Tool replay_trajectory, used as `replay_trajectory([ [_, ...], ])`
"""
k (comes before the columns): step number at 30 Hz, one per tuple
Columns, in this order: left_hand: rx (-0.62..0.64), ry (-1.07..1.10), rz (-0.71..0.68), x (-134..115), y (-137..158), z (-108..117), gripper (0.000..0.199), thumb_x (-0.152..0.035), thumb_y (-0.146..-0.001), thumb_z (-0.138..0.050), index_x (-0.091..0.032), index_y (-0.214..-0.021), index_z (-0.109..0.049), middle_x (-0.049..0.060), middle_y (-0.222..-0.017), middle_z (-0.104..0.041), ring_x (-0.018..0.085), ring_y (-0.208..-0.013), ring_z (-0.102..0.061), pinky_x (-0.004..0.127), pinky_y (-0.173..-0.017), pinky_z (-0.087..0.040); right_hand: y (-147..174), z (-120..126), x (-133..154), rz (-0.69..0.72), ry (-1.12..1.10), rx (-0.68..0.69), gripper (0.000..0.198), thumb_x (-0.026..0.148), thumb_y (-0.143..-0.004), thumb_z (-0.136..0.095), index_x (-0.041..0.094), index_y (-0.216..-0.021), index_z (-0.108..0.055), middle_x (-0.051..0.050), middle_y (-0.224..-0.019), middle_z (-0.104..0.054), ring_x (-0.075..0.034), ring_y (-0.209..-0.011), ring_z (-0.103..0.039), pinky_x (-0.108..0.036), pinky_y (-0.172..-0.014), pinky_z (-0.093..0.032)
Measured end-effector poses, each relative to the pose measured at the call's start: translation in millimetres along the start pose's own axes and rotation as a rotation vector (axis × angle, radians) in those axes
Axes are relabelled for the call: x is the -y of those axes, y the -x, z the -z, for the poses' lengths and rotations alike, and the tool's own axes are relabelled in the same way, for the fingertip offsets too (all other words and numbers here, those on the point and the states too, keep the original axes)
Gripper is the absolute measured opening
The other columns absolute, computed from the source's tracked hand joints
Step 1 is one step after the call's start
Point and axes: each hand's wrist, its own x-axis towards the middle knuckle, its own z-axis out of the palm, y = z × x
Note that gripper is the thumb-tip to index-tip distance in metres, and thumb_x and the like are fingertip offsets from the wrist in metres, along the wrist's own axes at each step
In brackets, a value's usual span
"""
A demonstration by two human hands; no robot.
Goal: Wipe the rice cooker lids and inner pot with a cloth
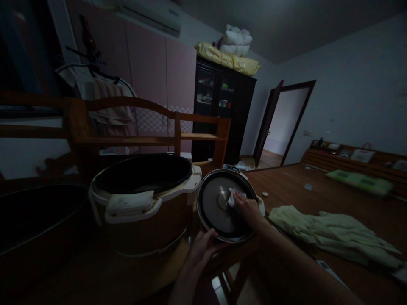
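A round cooker lid [210,203] with a grey metal inner face and a dark ring is tilted up, its inside towards me. My left hand [203,248] grips the lid's lower rim; some of its fingers are hidden. With closed fingers, my right hand [249,208] presses a crumpled white tissue [232,197] against the metal face, just right of the centre. Left of the lid stands the cooker body [146,226], open at the top, with a dark interior and pale handles. A folded white cloth [130,203] lies at its front handle.
A second dark, open vessel [41,224] is at the left edge. Behind the cooker runs a wooden rail [133,137]. To the right, a pale green garment [327,231] lies on the brown wooden surface [286,182]. A dark cabinet [244,114] and an open door [269,123] are farther back.
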Motion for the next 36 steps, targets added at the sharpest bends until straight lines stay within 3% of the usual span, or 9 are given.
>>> replay_trajectory([
  [6, -0.031, 0.012, -0.013, 2.4, -1.0, 0.2, 0.020, -0.007, -0.071, -0.067, -0.017, -0.063, -0.052, 0.001, -0.067, -0.063, 0.017, -0.072, -0.065, 0.048, -0.083, -0.058, -29.8, -3.0, 3.8, -0.031, -0.037, -0.075, 0.052, 0.001, -0.086, -0.039, 0.007, -0.137, -0.044, -0.021, -0.137, -0.052, -0.022, -0.126, -0.051, -0.033, -0.099, -0.046],
  [17, -0.037, -0.009, -0.039, 5.9, -3.6, 0.2, 0.018, -0.005, -0.068, -0.069, -0.014, -0.065, -0.054, 0.002, -0.068, -0.067, 0.016, -0.071, -0.066, 0.044, -0.079, -0.059, -72.1, 1.1, 46.1, 0.132, -0.149, -0.128, 0.056, 0.000, -0.086, -0.040, 0.006, -0.141, -0.038, -0.021, -0.144, -0.043, -0.023, -0.136, -0.038, -0.036, -0.106, -0.041],
  [27, -0.053, -0.001, -0.040, 3.5, -4.3, -3.3, 0.016, -0.001, -0.069, -0.066, -0.013, -0.072, -0.056, 0.000, -0.065, -0.065, 0.014, -0.067, -0.064, 0.048, -0.079, -0.058, -42.1, 9.4, 70.7, 0.402, -0.302, -0.071, 0.062, 0.003, -0.087, -0.043, 0.010, -0.147, -0.031, -0.014, -0.149, -0.038, -0.020, -0.142, -0.026, -0.037, -0.111, -0.036],
  [32, -0.060, 0.001, -0.044, 5.4, -5.1, -1.5, 0.017, -0.002, -0.066, -0.067, -0.014, -0.072, -0.057, 0.000, -0.069, -0.065, 0.013, -0.066, -0.062, 0.046, -0.080, -0.058, -22.6, 6.7, 64.0, 0.516, -0.377, -0.032, 0.057, 0.011, -0.093, -0.044, 0.016, -0.147, -0.032, -0.011, -0.150, -0.037, -0.018, -0.141, -0.029, -0.037, -0.114, -0.032],
  [36, -0.046, 0.003, -0.050, 7.2, -5.9, -0.2, 0.023, -0.002, -0.061, -0.069, -0.015, -0.065, -0.051, 0.000, -0.071, -0.066, 0.014, -0.070, -0.064, 0.044, -0.079, -0.058, -12.3, 3.5, 48.6, 0.529, -0.402, -0.013, 0.057, 0.010, -0.092, -0.047, 0.016, -0.146, -0.034, -0.011, -0.149, -0.041, -0.017, -0.138, -0.034, -0.036, -0.115, -0.031],
])
